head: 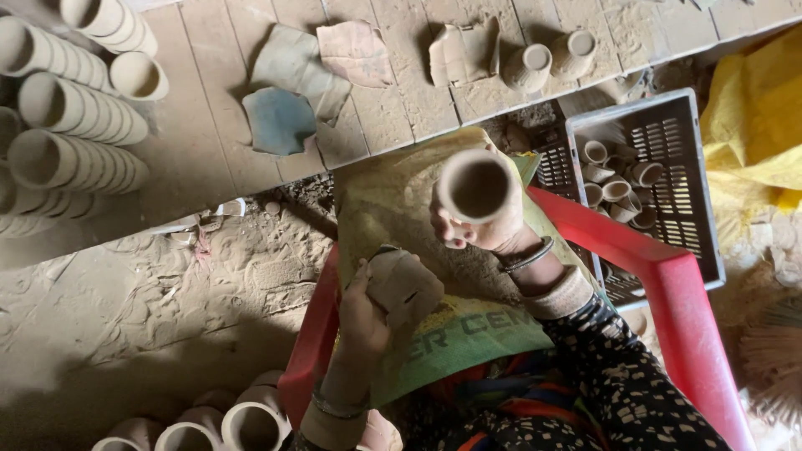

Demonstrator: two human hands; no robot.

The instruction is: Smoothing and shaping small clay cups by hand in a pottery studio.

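Underneath everything, the wooden platform (209,142) filled the top of my view, and I placed the rest by the green sack (401,209) spread over my lap. Up and left of the sack, long rows of nested clay cups (75,125) lay on their sides on the boards. Straight above the sack, flat scraps of cloth and dried clay (292,83) lay on the planks, and two single cups (547,58) stood a little to their right. Right of the sack was the red plastic chair (668,292) I sat in, and beyond its arm a grey crate (697,209) held a heap of small cups. Below and left of the sack, a few larger pots (251,422) stood on the sandy ground.

Over the upper part of the sack, my right hand (480,230) was closed around a clay cup (476,188), its open mouth tipped toward me. Over the sack's left edge, my left hand (363,313) was wrapped around a lump of grey clay (405,288), fingers tight on it. Cup and lump were near each other but apart.
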